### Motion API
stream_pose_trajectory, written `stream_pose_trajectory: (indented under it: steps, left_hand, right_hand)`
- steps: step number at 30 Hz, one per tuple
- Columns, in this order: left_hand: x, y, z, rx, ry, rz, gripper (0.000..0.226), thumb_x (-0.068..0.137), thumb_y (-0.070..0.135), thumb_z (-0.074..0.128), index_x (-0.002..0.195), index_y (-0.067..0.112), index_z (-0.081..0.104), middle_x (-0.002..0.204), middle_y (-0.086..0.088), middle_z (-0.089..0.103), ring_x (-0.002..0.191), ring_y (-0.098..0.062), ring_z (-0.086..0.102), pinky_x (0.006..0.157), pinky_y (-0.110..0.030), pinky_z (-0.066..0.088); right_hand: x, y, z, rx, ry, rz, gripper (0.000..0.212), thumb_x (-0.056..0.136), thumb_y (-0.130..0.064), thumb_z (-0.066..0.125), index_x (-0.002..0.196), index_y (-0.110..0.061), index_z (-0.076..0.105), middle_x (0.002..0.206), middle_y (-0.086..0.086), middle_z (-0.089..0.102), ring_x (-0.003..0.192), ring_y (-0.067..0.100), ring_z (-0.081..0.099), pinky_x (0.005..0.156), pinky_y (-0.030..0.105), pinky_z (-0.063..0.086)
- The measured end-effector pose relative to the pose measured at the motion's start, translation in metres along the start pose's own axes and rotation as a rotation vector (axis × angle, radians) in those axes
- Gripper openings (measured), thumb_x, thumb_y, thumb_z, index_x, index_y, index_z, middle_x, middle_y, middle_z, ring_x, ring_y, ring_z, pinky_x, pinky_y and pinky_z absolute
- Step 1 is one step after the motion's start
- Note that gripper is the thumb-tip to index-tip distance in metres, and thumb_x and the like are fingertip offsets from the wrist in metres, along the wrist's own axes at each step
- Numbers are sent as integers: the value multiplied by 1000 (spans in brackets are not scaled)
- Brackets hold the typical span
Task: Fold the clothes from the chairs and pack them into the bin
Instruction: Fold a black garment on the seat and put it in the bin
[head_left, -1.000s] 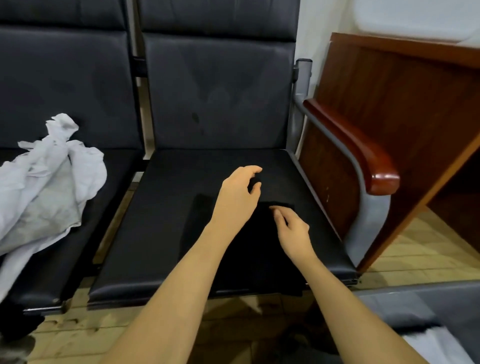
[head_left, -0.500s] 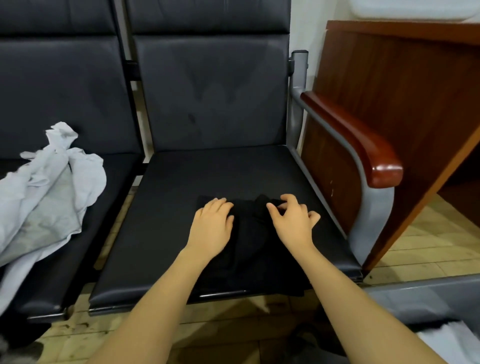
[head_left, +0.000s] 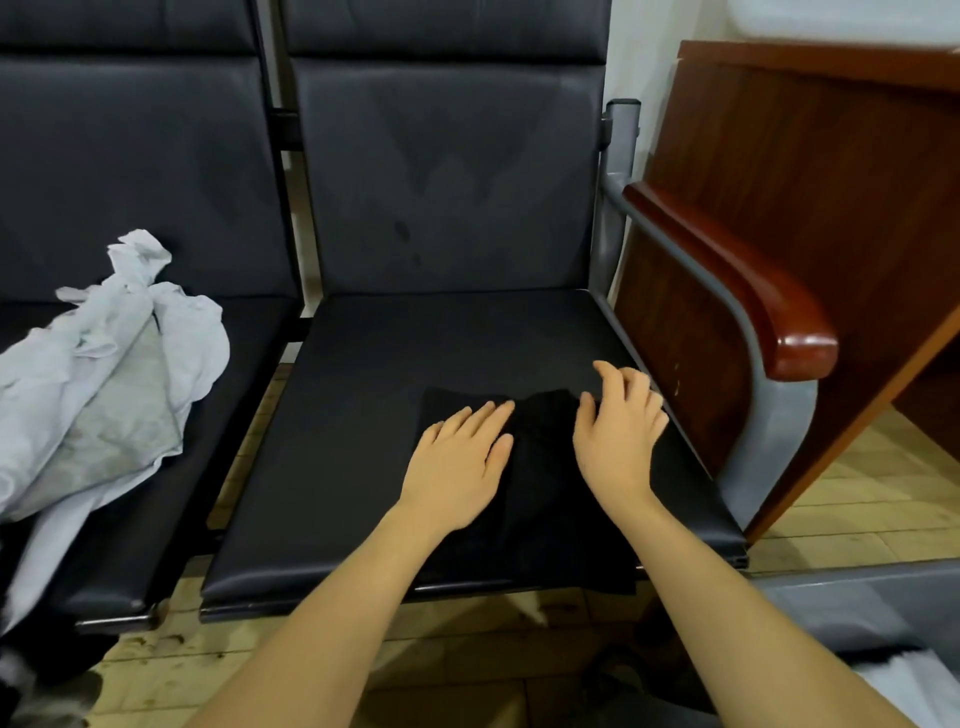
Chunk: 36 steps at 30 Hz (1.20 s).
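Observation:
A black garment (head_left: 540, 467) lies folded flat on the front half of the right black chair seat (head_left: 363, 395), its near edge hanging over the seat front. My left hand (head_left: 460, 457) rests flat on its left part with straight fingers. My right hand (head_left: 615, 436) lies on its right part, fingers spread and slightly bent. A crumpled white garment (head_left: 104, 374) is heaped on the left chair seat. The grey bin (head_left: 852, 603) shows at the lower right, with white cloth (head_left: 919, 680) inside it.
A metal armrest with a red-brown wooden pad (head_left: 737, 280) borders the right chair. A brown wooden cabinet (head_left: 810, 171) stands just beyond it. The floor (head_left: 415, 660) below is pale wood planks. A dark shape (head_left: 31, 675) sits at the bottom left corner.
Both hands came down from above the black garment and now lie flat on it. The left hand dropped from a raised position; the right hand shifted slightly to the right.

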<state>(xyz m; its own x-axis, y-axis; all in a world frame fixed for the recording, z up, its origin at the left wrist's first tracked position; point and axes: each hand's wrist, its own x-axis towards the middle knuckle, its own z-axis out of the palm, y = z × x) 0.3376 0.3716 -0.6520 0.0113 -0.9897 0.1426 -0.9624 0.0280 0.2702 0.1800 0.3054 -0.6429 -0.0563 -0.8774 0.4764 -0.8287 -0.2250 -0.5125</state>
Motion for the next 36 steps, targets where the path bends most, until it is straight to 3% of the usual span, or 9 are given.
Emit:
stream_pose_trajectory:
  steps: [5, 8, 11, 14, 18, 21, 25, 30, 36]
  left_hand:
    - [6, -4, -1, 70, -237, -35, 47, 102, 39, 10, 149, 36, 10, 158, 11, 5, 146, -12, 1, 118, -37, 4]
    - [9, -8, -2, 43, -283, -56, 47, 102, 39, 5, 148, 39, 5, 158, 13, 0, 145, -9, -3, 118, -38, 0]
    - [14, -15, -1, 23, -283, -111, 47, 101, 39, 3, 148, 43, 5, 158, 14, -1, 145, -8, -5, 118, -39, -1]
    - [21, -18, -2, 10, -263, -143, 47, 101, 38, 3, 148, 43, 6, 158, 13, -1, 145, -9, -5, 118, -41, -2]
    - [28, -25, -1, -49, -235, -123, 47, 102, 39, 5, 148, 41, 13, 157, 15, 5, 145, -6, -2, 118, -37, -2]
    - [28, -31, 0, -138, -144, -83, 46, 103, 35, 13, 146, 32, 30, 155, 13, 22, 144, -5, 10, 118, -32, 5]
    - [25, -35, 0, -238, -4, -111, 43, 103, 31, 22, 138, 23, 46, 147, 7, 40, 139, -6, 26, 116, -28, 17]
    - [24, -34, 4, -82, -98, -128, 45, 102, 36, 20, 146, 33, 31, 155, 13, 21, 144, -7, 11, 116, -31, 7]
    - [17, -37, -2, -258, 67, -159, 39, 102, 30, 32, 136, 23, 49, 148, 3, 39, 141, -12, 24, 115, -29, 16]
  right_hand:
    - [-6, -16, -1, 446, -463, -298, 36, 99, -23, 46, 134, -22, 51, 129, -10, 53, 117, -2, 48, 102, 19, 35]
    - [-7, -5, 7, 141, -674, -315, 42, 103, -36, 27, 141, -28, 42, 147, -12, 41, 137, 2, 30, 115, 25, 17]
    - [2, 14, 5, -315, -648, -249, 50, 101, -48, 10, 147, -39, 27, 157, -15, 19, 146, 11, 5, 114, 46, -8]
    - [7, 20, 5, -447, -535, -107, 50, 101, -49, 16, 148, -36, 25, 160, -5, 12, 147, 22, -1, 114, 51, -7]
    - [4, 12, 9, -153, -291, -264, 43, 101, -33, 39, 143, -27, 40, 157, -3, 21, 145, 16, 14, 113, 42, 9]
    - [1, -5, 11, 116, -441, -422, 41, 102, -30, 39, 142, -25, 41, 148, -8, 39, 137, 6, 31, 113, 28, 18]
    - [-3, -2, 27, -124, -547, -337, 49, 102, -44, 17, 144, -28, 38, 151, -11, 36, 141, 6, 26, 112, 25, 14]
    - [5, 6, 22, -436, -577, 25, 61, 99, -52, 7, 152, -23, 17, 160, -2, 8, 147, 29, 0, 115, 47, -6]
    - [8, -15, 17, -92, -488, -106, 47, 101, -45, 25, 143, -28, 38, 154, -6, 30, 142, 13, 19, 112, 39, 4]
